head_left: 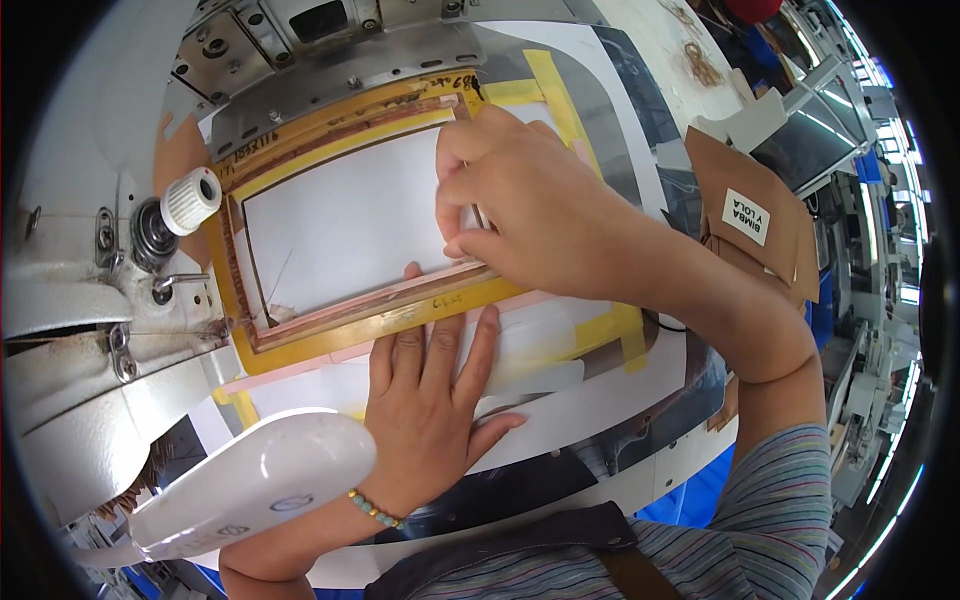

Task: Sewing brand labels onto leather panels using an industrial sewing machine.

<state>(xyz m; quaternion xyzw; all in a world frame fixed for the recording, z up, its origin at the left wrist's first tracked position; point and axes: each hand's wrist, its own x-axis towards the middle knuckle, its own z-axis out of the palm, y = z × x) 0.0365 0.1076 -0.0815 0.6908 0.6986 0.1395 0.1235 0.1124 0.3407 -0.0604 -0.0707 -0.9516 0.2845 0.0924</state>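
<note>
A yellow rectangular frame [330, 340] with a brown inner edge lies at a slant on white and clear sheets, with white material [350, 215] showing in its opening. My left hand [425, 410] lies flat, fingers spread, at the frame's near side; one fingertip shows inside the opening, past the near bar. My right hand [545, 200] is closed over the frame's right end, thumb and fingers bent together at the inner edge. What it pinches is hidden by the fingers. A small pale wisp [283, 313] rests in the opening's near left corner.
A white machine body with a white ribbed knob [190, 200] stands at the left. A rounded white arm [260, 475] juts in near my left forearm. Yellow tape [545, 75] borders the sheets. Brown cardboard [790, 240] with a white label stands at the right, and loose thread [700, 65] lies behind.
</note>
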